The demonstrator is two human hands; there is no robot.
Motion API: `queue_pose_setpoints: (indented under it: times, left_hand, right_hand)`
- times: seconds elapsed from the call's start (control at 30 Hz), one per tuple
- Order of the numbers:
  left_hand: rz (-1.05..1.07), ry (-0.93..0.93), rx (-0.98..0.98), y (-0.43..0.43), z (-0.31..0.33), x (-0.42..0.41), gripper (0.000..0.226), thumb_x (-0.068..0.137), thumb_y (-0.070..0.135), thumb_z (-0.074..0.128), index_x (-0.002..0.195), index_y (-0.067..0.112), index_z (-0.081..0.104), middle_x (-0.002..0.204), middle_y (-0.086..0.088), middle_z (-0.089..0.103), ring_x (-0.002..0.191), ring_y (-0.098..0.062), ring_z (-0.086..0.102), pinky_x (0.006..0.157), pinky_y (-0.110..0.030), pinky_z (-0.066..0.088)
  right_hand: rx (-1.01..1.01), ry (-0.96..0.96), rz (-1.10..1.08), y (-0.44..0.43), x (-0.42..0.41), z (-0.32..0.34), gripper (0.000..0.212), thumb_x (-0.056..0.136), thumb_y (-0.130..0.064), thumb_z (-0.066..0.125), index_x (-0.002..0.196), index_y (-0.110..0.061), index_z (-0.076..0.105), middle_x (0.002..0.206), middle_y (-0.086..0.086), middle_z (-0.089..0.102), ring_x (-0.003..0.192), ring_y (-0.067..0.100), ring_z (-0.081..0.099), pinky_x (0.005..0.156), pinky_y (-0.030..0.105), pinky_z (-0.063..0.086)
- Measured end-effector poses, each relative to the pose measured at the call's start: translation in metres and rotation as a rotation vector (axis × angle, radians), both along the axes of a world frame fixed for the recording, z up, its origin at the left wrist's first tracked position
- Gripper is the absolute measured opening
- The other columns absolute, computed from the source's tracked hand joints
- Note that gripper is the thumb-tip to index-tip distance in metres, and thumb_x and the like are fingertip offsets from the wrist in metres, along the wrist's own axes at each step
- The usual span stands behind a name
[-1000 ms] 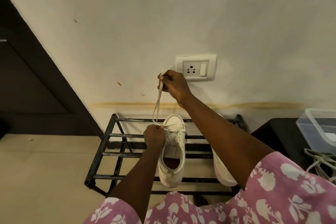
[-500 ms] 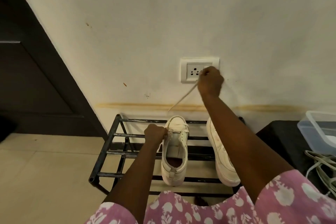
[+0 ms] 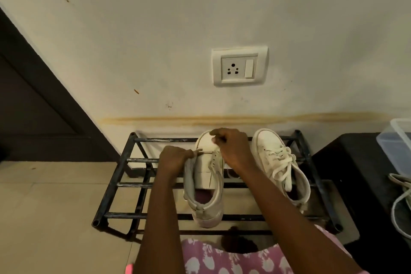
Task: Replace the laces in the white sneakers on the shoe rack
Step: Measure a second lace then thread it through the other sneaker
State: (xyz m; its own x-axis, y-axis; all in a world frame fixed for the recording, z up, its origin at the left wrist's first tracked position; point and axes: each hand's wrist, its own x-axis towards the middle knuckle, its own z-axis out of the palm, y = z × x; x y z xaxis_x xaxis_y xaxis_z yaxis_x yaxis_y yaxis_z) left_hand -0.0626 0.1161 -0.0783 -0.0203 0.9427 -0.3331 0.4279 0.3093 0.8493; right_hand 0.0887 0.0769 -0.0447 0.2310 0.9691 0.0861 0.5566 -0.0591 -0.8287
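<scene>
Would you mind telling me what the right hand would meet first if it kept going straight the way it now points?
The right hand points forward and slightly left, over the toe of the left sneaker. Going on, it would probably pass the rack's back bar and meet the wall below the yellowish stain, though depth is unclear.

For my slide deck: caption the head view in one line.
Both hands, left and right, work a lace at the left sneaker on the rack; the laced sneaker stands beside it.

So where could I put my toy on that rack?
The shoe rack has bare bars left of the unlaced sneaker. Its middle and right are crowded: both hands work there, and the laced sneaker sits right of them.
</scene>
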Motion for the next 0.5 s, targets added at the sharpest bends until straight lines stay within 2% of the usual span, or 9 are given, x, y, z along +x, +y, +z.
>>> queue_pose_setpoints:
  times: [0.07,0.13,0.23,0.3,0.4,0.5]
  left_hand:
    - [0.08,-0.186,-0.013,-0.004,-0.006,-0.008,0.029,0.077,-0.001,0.066,0.055,0.006,0.049,0.052,-0.006,0.039,0.04,-0.012,0.033,0.04,-0.017,0.029]
    - [0.114,-0.269,-0.042,-0.005,-0.007,-0.011,0.023,0.078,-0.005,0.064,0.058,0.002,0.054,0.052,-0.006,0.042,0.037,-0.013,0.036,0.037,-0.013,0.03]
    - [0.067,-0.277,-0.071,-0.004,-0.002,-0.011,0.007,0.08,-0.004,0.064,0.074,-0.007,0.065,0.058,-0.009,0.05,0.034,-0.01,0.042,0.036,-0.014,0.034]
    - [0.018,-0.275,-0.09,-0.004,0.004,-0.01,0.008,0.081,-0.003,0.063,0.076,-0.008,0.066,0.061,-0.01,0.05,0.036,-0.012,0.042,0.035,-0.015,0.034]
    - [-0.037,-0.284,-0.131,-0.006,0.013,-0.007,0.012,0.084,-0.004,0.059,0.074,-0.007,0.065,0.047,-0.005,0.043,0.03,-0.008,0.035,0.033,-0.012,0.03]
    - [-0.033,-0.3,-0.156,-0.005,0.014,-0.004,0.015,0.084,-0.006,0.059,0.071,-0.008,0.064,0.036,0.0,0.038,0.027,-0.006,0.031,0.033,-0.012,0.029]
  right_hand:
    - [-0.085,0.01,0.03,-0.001,-0.004,-0.012,0.017,0.086,-0.004,0.063,0.101,-0.004,0.072,0.098,0.012,0.072,0.08,0.01,0.061,0.07,0.002,0.042]
    - [-0.1,-0.021,0.05,0.003,-0.007,-0.018,0.015,0.086,-0.008,0.064,0.098,-0.006,0.073,0.094,0.009,0.072,0.083,0.014,0.065,0.076,0.014,0.048]
    - [-0.055,-0.163,0.125,0.012,-0.01,-0.018,0.014,0.084,-0.01,0.063,0.091,-0.008,0.075,0.089,0.007,0.073,0.084,0.018,0.065,0.073,0.019,0.041]
    - [-0.049,-0.229,0.179,0.017,-0.013,-0.02,0.015,0.082,-0.007,0.061,0.084,-0.009,0.076,0.085,0.006,0.072,0.08,0.017,0.064,0.068,0.017,0.036]
    - [-0.127,-0.251,0.194,0.02,-0.017,-0.022,0.017,0.081,-0.006,0.059,0.08,-0.01,0.076,0.083,0.005,0.071,0.071,0.011,0.058,0.066,0.018,0.039]
    - [-0.199,-0.214,0.196,0.025,-0.015,-0.023,0.016,0.082,-0.005,0.059,0.083,-0.009,0.075,0.086,0.005,0.07,0.07,0.01,0.055,0.066,0.02,0.041]
